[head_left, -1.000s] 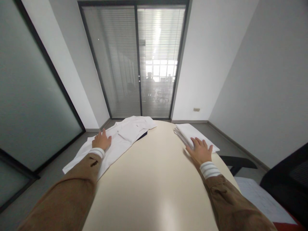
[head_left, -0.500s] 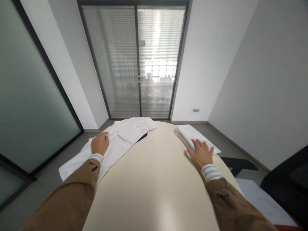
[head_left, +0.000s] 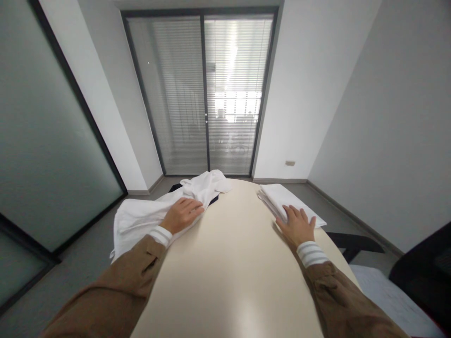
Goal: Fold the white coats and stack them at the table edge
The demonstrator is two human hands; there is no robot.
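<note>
My left hand [head_left: 181, 214] lies on the near edge of a rumpled white garment [head_left: 141, 220] at the table's left side. Its fingers stretch to the right over the cloth, and its thumb is hidden. Under the garment, bits of a dark blue fabric [head_left: 213, 199] show. On the right side, my right hand [head_left: 299, 227] rests with spread fingers on a neatly folded white cloth [head_left: 282, 195] in several layers. Both lie on a cream table [head_left: 225, 263] with a rounded far end.
A black office chair [head_left: 423, 267] stands by the table's right edge, with its armrest [head_left: 355, 241] close to it. White papers [head_left: 391, 295] lie on the seat. Beyond the table is a glass door with blinds [head_left: 207, 98].
My left hand has moved right and slightly nearer. The rumpled garment has shifted right and bunched up, showing more dark fabric behind it. My right hand stays on the folded cloth.
</note>
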